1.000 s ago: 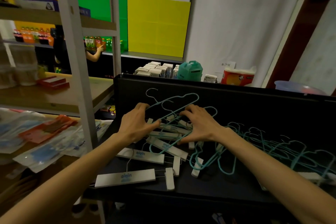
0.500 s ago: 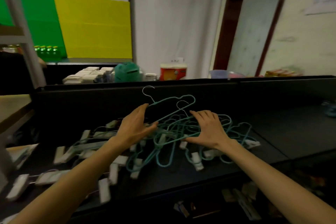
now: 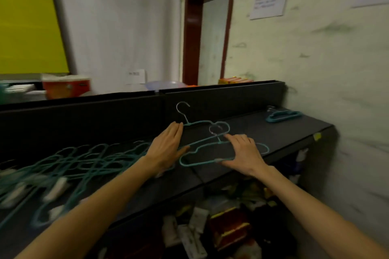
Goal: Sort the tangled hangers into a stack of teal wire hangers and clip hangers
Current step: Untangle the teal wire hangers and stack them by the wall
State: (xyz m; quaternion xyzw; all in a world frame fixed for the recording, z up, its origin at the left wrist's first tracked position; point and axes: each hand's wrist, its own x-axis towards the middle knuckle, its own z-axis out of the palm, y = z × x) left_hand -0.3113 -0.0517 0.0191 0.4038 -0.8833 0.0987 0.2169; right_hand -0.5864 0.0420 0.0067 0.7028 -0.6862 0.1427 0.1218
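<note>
Teal wire hangers, two it seemed, were held just above the dark desk between both hands, their metal hooks pointing toward the desk's raised back panel. The left hand lay at their left end with straight fingers against the wire and the thumb reaching toward the lower loop. The right hand covered the right part, fingers spread and bent over the wire, thumb under the bottom bar, gripping it. To the left lay the blurred tangle of hangers, teal wire mixed with pale clip hangers. A small stack of teal hangers rested far right on the desk, near the wall.
</note>
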